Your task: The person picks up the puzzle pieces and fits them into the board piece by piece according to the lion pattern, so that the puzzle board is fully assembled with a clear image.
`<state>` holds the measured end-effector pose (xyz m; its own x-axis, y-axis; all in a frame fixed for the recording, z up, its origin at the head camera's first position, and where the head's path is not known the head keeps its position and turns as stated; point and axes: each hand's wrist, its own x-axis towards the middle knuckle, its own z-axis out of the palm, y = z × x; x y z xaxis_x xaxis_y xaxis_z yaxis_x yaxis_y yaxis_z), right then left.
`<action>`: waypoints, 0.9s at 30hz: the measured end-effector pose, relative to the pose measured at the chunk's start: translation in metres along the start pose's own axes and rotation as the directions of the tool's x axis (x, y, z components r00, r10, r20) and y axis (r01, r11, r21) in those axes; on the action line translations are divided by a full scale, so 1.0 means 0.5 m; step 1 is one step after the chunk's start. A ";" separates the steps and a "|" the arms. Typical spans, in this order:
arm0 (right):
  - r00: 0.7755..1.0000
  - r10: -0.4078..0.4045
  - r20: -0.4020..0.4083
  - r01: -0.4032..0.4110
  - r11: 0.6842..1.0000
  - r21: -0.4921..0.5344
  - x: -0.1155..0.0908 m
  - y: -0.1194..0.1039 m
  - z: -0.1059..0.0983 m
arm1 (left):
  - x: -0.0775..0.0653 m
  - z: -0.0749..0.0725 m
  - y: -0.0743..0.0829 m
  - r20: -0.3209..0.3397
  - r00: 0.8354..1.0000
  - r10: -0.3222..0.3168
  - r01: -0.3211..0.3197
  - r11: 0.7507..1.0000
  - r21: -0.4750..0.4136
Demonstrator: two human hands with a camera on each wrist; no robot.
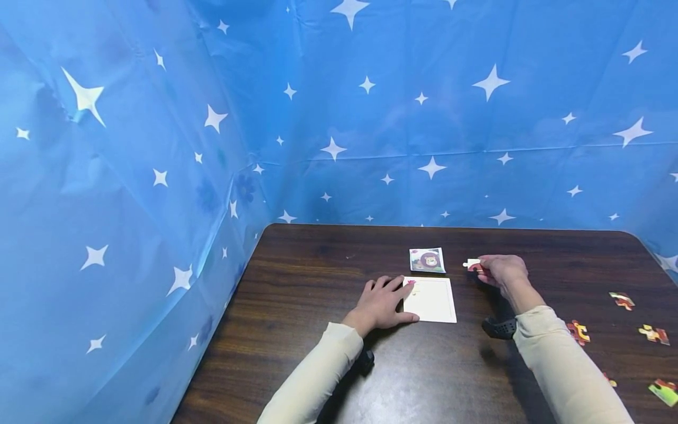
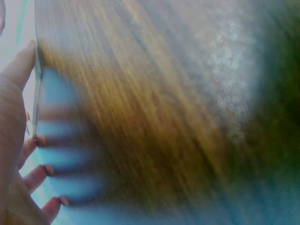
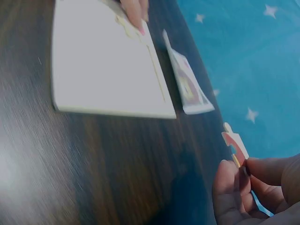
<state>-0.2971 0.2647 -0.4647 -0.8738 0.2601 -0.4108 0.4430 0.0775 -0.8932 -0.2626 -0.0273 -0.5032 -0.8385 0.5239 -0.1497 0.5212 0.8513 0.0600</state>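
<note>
My right hand [image 1: 505, 272] pinches a jigsaw puzzle piece [image 3: 237, 146] between thumb and fingers, raised above the table to the right of the white puzzle board [image 1: 434, 301]. Fingers spread, my left hand [image 1: 379, 303] rests on the board's left edge. Under its index fingertip a pink-marked puzzle piece [image 1: 412, 283] lies in the board's upper left corner, partly covered. Just behind the board stands a small picture card [image 1: 426, 260] showing a lion. In the left wrist view, the thumb [image 2: 21, 65] touches the board's edge.
Several loose puzzle pieces lie at the table's right side, among them a green-and-red one [image 1: 664, 391], a yellow-and-red one [image 1: 654, 334] and another [image 1: 622, 301]. The right forearm partly hides one piece [image 1: 578, 333]. A blue star-printed curtain [image 1: 371, 118] borders the dark wooden table [image 1: 318, 253].
</note>
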 end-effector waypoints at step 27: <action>0.992 0.013 0.126 0.000 0.994 -0.108 -0.049 0.040 0.167 | 0.003 0.008 -0.002 -0.005 1.000 -0.007 0.008 1.000 0.014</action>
<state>-0.2834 0.1795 -0.4878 -0.8862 0.1375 -0.4425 0.4617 0.1807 -0.8684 -0.2636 -0.0276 -0.5076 -0.8431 0.5176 -0.1457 0.5170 0.8548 0.0452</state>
